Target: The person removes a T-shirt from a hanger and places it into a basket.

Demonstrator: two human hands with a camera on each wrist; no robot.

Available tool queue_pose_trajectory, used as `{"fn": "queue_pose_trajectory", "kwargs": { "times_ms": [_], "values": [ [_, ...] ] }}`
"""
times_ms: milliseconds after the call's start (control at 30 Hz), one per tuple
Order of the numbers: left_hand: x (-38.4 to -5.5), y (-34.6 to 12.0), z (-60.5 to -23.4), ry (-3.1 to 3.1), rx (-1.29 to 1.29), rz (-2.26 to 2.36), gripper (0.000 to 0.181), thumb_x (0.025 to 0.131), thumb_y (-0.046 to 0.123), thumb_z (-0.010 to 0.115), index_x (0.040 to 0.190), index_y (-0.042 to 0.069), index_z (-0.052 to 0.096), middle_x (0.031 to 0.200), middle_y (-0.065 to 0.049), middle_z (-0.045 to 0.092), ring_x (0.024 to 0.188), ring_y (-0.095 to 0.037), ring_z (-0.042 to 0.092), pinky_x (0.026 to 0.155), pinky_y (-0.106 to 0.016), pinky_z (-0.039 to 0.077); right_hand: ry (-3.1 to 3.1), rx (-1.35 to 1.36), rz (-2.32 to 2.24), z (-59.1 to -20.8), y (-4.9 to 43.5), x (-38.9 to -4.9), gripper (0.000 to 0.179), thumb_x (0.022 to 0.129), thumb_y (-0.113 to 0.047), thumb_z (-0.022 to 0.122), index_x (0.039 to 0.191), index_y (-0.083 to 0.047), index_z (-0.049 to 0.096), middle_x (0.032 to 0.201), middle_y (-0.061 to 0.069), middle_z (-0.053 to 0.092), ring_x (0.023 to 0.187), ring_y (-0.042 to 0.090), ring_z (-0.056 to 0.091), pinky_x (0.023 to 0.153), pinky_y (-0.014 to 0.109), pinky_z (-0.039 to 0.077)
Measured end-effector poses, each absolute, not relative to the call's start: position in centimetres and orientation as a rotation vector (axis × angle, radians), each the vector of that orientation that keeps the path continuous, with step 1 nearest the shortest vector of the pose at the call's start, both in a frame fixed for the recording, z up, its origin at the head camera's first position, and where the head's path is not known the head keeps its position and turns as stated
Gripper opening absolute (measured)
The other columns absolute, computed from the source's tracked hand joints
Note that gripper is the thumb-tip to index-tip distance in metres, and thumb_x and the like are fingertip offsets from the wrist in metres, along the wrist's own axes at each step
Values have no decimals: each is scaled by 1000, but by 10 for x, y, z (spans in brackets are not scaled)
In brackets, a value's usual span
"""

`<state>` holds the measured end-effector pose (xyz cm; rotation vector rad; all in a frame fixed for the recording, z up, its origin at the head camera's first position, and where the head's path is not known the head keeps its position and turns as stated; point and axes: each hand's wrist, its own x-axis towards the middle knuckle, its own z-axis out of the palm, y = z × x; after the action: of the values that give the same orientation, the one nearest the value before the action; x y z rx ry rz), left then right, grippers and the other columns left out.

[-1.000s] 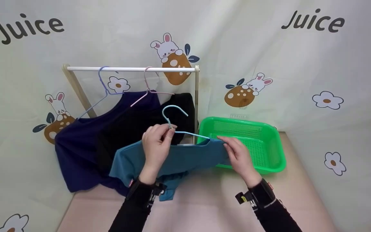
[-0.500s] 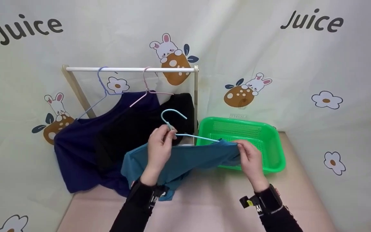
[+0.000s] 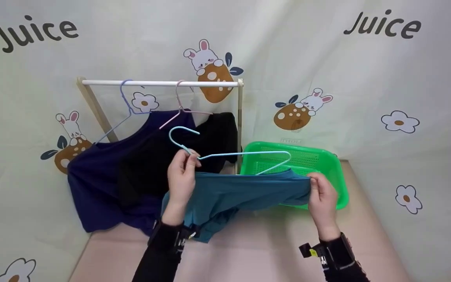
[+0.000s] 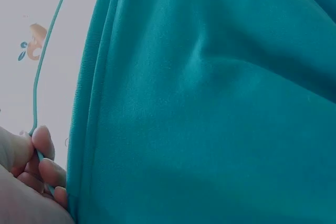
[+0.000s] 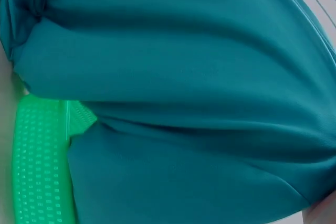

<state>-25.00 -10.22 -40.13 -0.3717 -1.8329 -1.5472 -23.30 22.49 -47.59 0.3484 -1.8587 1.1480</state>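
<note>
Teal creased garment: right fingers pinch it; left fingers pinch thin hooked hanger.

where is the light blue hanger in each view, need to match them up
Head: light blue hanger near the middle, pinched in the left hand, with one arm crossing in front of the green basket.
Left wrist: light blue hanger on the left side, running from the fingers to the top edge.
Right wrist: a thin line across the top right corner, probably it.
Shared landmark: the teal shirt, large in both wrist views.
</note>
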Motion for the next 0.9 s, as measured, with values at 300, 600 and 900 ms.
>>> {"fn": "queue_pose_trajectory", "kwargs": {
  "times_ms": [300,600,900],
  "values": [
    [-255,-79,-410,-1773,-369,-1825,10,98,-6,52,100,-13,59,83,-22,64,72,-16,57,68,-24,47,-1929,472,1198,-484,206,-237,23,83,23,60,94,6,70,90,18,71,90,9,65,83,14,44],
    [-264,-67,-415,-1635,-439,-1934,14,100,1,53,102,-12,59,84,-16,66,73,-18,56,68,-26,47,-2112,464,1192,-506,197,-240,14,90,7,66,97,-2,73,94,9,73,86,23,69,78,19,49],
    [-268,-72,-416,-1424,-420,-1962,16,101,0,50,104,-15,55,85,-10,66,75,-17,57,68,-27,47,-2299,438,1153,-530,201,-240,11,92,0,67,98,-4,74,97,8,74,91,27,70,80,40,54]
  ]
}}
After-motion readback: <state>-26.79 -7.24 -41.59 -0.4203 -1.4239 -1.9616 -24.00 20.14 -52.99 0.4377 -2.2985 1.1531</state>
